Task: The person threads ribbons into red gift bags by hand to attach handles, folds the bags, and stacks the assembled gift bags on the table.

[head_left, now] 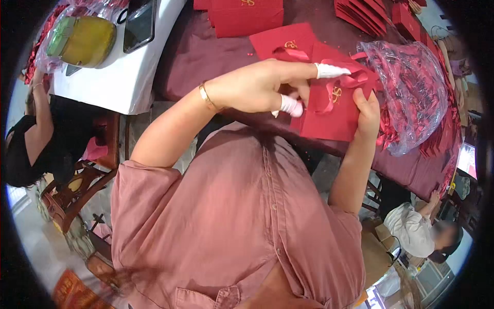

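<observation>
A red paper bag (321, 121) with a gold logo and a red ribbon (354, 80) is held upright over the table edge. My right hand (367, 110) grips its side, thumb on the front face. From the other side comes my left hand (262, 85), with white wraps on two fingertips. Its index finger is stretched out to the ribbon near the bag's top, and its thumb is apart from it, beside the bag. Whether the left fingers hold anything cannot be made out. Another red bag (283, 38) with a ribbon lies just behind.
Red bags (247, 18) are stacked at the back. Right of my hands lies a clear plastic bag (406, 95) of red ribbons. A jar (87, 41) and a phone (139, 23) stand on the white table (123, 82). People sit at far left and lower right.
</observation>
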`<state>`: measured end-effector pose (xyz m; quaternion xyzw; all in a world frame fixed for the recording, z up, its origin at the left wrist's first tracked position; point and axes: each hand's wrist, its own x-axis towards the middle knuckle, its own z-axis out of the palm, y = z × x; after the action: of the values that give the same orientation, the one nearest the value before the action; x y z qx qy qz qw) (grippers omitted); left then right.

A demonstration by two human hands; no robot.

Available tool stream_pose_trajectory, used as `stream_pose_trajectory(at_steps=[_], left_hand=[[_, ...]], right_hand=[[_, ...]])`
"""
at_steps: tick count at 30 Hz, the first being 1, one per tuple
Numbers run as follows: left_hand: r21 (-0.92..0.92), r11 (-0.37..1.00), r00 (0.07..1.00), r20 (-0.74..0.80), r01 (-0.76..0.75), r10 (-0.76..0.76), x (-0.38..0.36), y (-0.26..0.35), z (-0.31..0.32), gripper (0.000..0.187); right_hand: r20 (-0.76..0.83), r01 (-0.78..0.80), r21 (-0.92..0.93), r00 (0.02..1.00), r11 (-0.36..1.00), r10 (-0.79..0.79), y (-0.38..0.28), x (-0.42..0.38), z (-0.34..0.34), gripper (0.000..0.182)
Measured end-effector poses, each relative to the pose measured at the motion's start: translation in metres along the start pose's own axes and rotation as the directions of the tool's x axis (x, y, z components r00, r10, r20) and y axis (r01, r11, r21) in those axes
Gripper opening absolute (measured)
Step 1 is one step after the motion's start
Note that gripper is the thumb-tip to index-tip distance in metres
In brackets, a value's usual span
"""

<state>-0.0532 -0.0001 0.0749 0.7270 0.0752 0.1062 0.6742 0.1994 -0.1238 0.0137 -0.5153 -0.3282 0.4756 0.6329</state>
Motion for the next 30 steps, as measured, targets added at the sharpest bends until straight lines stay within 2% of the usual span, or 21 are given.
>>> stream_pose_trajectory(at_steps=[4, 6, 7, 9, 13, 15, 19, 21, 22, 24, 26, 28, 29, 30], left_hand=[[0.046, 0.997, 0.996, -0.063, -0.057, 0.06, 0.0, -0.007, 0.002, 0.077], [0.177, 0.984, 0.995, -0.1, 0.007, 0.011, -0.002, -0.006, 0.003, 0.079], [0.173, 0.985, 0.995, -0.102, 0.008, 0.01, -0.002, -0.007, 0.003, 0.079], [0.222, 0.973, 0.991, -0.133, 0.061, -0.032, -0.004, -0.009, 0.003, 0.083], [0.169, 0.975, 0.981, -0.151, 0.145, -0.12, -0.003, -0.006, 0.007, 0.085], [0.144, 0.988, 0.98, -0.197, 0.057, -0.028, -0.001, -0.013, 0.009, 0.087], [0.169, 0.985, 0.972, -0.234, 0.034, 0.007, 0.0, -0.013, 0.012, 0.087], [0.554, 0.831, 0.964, -0.19, -0.052, 0.187, 0.0, -0.014, 0.009, 0.082], [0.725, 0.673, 0.928, -0.135, -0.146, 0.347, 0.001, -0.024, 0.006, 0.076], [0.85, 0.518, 0.949, -0.079, -0.095, 0.304, -0.003, -0.024, -0.003, 0.072], [0.831, 0.546, 0.946, -0.087, -0.104, 0.313, -0.004, -0.014, -0.007, 0.068], [0.556, 0.83, 0.953, -0.233, -0.035, 0.196, -0.004, -0.007, -0.007, 0.06], [0.347, 0.935, 0.93, -0.313, -0.075, 0.191, -0.006, -0.009, -0.007, 0.049], [0.181, 0.982, 0.881, -0.457, -0.048, 0.127, -0.006, -0.01, -0.003, 0.043]], right_hand=[[-0.041, -0.001, -0.018, 0.999, 1.0, 0.001, 0.002, 0.001, 0.002, 0.04], [-0.065, 0.06, -0.114, 0.996, 0.992, -0.067, 0.002, 0.0, 0.006, 0.037], [-0.063, 0.056, -0.116, 0.996, 0.992, -0.064, 0.003, 0.001, 0.005, 0.037], [-0.08, 0.091, -0.326, 0.989, 0.941, -0.123, 0.005, 0.002, 0.005, 0.038], [-0.076, 0.089, -0.267, 0.991, 0.959, -0.113, 0.002, 0.002, 0.013, 0.037], [-0.059, 0.16, -0.319, 0.981, 0.934, -0.187, 0.002, 0.002, 0.017, 0.032], [-0.067, 0.115, -0.302, 0.988, 0.946, -0.141, 0.004, 0.003, 0.013, 0.032], [-0.085, 0.125, -0.295, 0.984, 0.947, -0.156, 0.0, 0.001, 0.01, 0.032], [-0.082, 0.123, -0.299, 0.985, 0.946, -0.154, -0.002, 0.0, 0.006, 0.032], [-0.135, 0.075, -0.252, 0.984, 0.965, -0.112, -0.008, 0.001, -0.002, 0.032], [-0.115, 0.111, -0.314, 0.981, 0.943, -0.154, -0.013, 0.001, 0.001, 0.032], [-0.112, 0.113, -0.253, 0.983, 0.961, -0.146, -0.017, -0.002, 0.004, 0.034], [-0.11, 0.118, -0.254, 0.983, 0.96, -0.149, -0.018, -0.002, 0.004, 0.034], [-0.12, 0.114, -0.228, 0.982, 0.967, -0.144, -0.017, -0.002, 0.003, 0.034]])
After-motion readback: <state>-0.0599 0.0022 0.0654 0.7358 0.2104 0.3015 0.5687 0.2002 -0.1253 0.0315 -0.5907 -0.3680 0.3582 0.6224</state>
